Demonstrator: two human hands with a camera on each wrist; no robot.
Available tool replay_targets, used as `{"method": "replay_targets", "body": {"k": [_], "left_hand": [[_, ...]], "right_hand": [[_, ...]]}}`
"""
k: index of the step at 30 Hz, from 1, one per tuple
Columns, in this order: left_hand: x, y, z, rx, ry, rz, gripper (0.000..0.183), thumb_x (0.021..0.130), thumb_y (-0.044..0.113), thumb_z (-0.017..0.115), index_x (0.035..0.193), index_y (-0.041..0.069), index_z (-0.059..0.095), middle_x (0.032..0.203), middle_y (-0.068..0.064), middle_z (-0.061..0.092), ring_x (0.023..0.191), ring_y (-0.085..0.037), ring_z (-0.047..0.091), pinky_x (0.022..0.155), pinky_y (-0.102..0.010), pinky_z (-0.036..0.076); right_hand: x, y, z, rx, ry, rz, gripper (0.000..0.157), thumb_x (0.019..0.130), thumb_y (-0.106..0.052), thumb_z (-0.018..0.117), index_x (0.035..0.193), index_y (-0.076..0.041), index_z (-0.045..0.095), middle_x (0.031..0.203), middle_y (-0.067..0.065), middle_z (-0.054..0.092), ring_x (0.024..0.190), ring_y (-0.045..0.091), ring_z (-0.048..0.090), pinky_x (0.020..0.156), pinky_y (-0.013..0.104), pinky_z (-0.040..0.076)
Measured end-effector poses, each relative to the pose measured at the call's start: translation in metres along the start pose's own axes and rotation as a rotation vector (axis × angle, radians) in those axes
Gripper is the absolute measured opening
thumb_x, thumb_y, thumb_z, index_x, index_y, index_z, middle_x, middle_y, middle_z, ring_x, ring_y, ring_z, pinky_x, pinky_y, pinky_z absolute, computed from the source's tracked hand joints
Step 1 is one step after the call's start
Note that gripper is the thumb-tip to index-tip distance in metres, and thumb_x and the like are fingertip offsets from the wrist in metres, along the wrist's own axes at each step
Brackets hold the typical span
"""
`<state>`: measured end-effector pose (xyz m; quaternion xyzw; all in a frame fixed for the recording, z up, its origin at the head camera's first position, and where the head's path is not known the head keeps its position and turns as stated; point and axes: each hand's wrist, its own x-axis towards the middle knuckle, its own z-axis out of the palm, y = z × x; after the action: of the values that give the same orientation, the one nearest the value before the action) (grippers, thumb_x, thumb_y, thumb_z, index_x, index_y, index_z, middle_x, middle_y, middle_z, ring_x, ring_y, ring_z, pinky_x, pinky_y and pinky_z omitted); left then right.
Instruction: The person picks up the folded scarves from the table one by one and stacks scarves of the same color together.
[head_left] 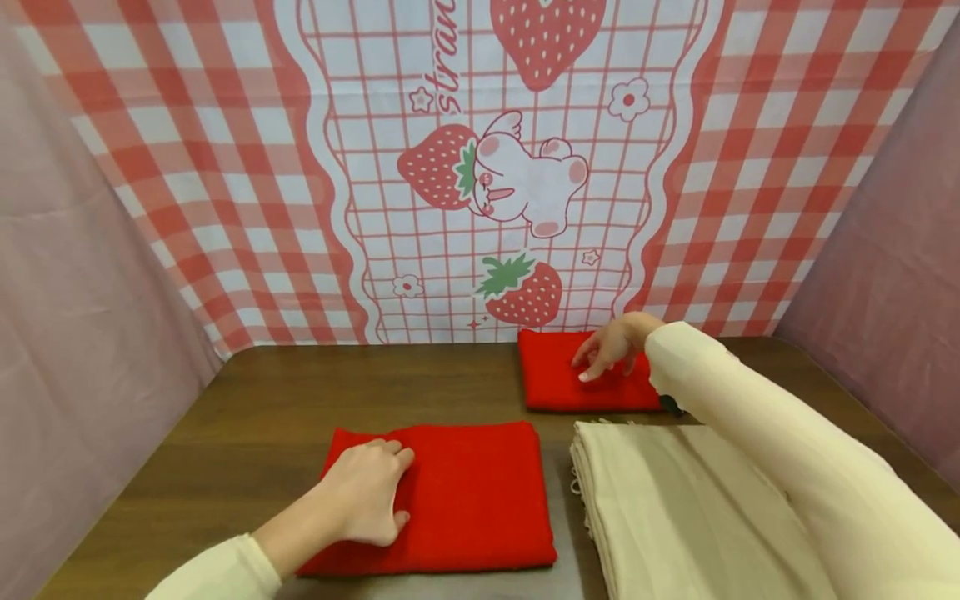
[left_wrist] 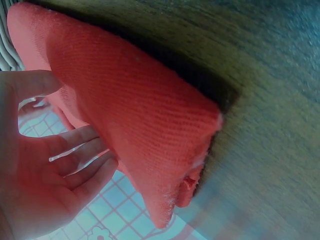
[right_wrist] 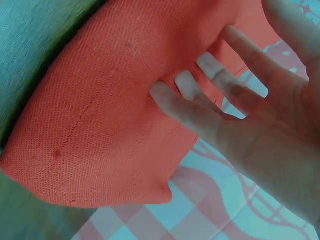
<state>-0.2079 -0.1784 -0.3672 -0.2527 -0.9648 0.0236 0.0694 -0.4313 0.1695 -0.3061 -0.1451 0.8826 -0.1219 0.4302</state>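
A folded red knitted cloth (head_left: 480,500) lies at the front middle of the table. My left hand (head_left: 367,492) rests on its left part, and the left wrist view shows fingertips touching the knit (left_wrist: 130,95) with fingers loosely bent. Farther back, a second folded red cloth (head_left: 546,375) lies against the foot of the backdrop. Over it is my right hand (head_left: 611,346); in the right wrist view its spread fingertips touch the red fabric (right_wrist: 115,110) and do not grip it. My right forearm hides part of that cloth's right end.
A thick folded beige cloth (head_left: 667,500) with a fringed edge lies at the front right, partly under my right sleeve (head_left: 795,450). Something small and dark (head_left: 671,406) shows beside the far red cloth. A strawberry-print backdrop (head_left: 480,208) hangs behind the wooden table (head_left: 247,425).
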Motion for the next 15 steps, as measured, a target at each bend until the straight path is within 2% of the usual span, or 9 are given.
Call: {"method": "replay_targets", "body": {"k": [7,15], "left_hand": [[0.003,-0.001,0.0,-0.004,-0.018,0.004,0.044,0.062,0.036,0.076,0.094,0.008,0.063,0.082,-0.002,0.061,0.078,-0.021,0.061,0.068,-0.037,0.054],[0.007,-0.001,0.0,0.005,-0.022,0.01,0.042,0.06,0.036,0.077,0.088,0.01,0.062,0.076,0.0,0.058,0.071,-0.02,0.059,0.064,-0.035,0.052]], "right_hand": [[0.006,-0.012,0.0,-0.014,-0.002,-0.002,0.068,0.09,-0.04,0.064,0.146,-0.011,0.039,0.15,0.021,0.029,0.131,0.036,0.04,0.104,0.048,0.047],[0.011,-0.025,0.003,-0.041,0.004,0.0,0.067,0.089,-0.041,0.064,0.145,-0.013,0.041,0.146,0.017,0.035,0.126,0.032,0.044,0.102,0.043,0.049]]}}
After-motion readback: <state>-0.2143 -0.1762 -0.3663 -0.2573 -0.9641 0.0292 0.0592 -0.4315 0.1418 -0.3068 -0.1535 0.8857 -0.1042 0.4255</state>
